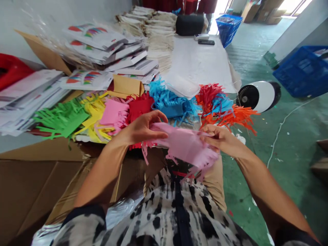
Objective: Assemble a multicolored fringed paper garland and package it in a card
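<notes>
Loose top (pixel 164 218), white with black blotchy print; dark placket (pixel 180 212) down centre. Short sleeves, dark at hem: left sleeve (pixel 87 215), right sleeve (pixel 294 235). Forearms uncovered. Legs in tan trousers (pixel 216 181). Both left hand (pixel 143 130) and right hand (pixel 221 140) bare.

Pink fringe (pixel 187 145), seemingly paper, between hands (pixel 143 130) (pixel 221 140)

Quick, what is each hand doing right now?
Left hand: closed, pinching one end of the pink fringed paper.
Right hand: closed on the paper's other end.
</notes>
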`<action>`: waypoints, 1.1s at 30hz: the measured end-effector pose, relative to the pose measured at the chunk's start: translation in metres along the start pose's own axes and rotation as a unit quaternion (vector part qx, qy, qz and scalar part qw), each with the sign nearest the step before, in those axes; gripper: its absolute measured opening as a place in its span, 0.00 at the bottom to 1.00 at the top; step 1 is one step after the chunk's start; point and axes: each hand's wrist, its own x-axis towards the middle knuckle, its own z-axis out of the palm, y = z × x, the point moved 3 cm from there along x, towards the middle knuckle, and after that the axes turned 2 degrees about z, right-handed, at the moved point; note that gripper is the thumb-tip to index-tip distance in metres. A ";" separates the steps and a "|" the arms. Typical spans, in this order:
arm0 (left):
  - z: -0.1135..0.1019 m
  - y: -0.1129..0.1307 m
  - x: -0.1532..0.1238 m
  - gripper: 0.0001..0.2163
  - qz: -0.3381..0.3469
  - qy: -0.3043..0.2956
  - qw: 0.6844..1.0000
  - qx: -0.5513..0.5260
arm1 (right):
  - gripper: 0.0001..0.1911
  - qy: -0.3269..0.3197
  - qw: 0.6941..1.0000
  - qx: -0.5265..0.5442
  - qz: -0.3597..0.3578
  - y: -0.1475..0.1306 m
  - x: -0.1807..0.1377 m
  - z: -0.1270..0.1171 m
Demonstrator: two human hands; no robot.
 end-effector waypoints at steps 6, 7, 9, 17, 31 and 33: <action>0.056 0.004 0.000 0.43 0.250 0.114 0.916 0.294 | 0.25 0.042 0.994 -0.084 -0.056 0.029 0.048 -0.021; 0.078 0.000 -0.001 0.45 0.275 0.069 0.908 0.309 | 0.26 0.035 0.993 -0.098 -0.063 0.034 0.052 -0.023; 0.116 -0.012 -0.002 0.43 0.287 0.031 0.900 0.327 | 0.28 0.031 0.987 -0.142 -0.068 0.040 0.055 -0.027; 0.147 -0.025 -0.002 0.15 0.251 0.175 0.899 0.314 | 0.35 0.192 0.817 -0.517 -0.168 0.010 -0.009 0.017; 0.110 -0.040 0.043 0.27 0.113 0.167 0.955 0.216 | 0.17 0.256 0.868 -0.405 -0.128 0.006 -0.027 0.004; 0.103 -0.041 0.053 0.24 0.104 0.134 0.961 0.217 | 0.10 0.235 0.905 -0.336 -0.111 0.004 -0.026 -0.012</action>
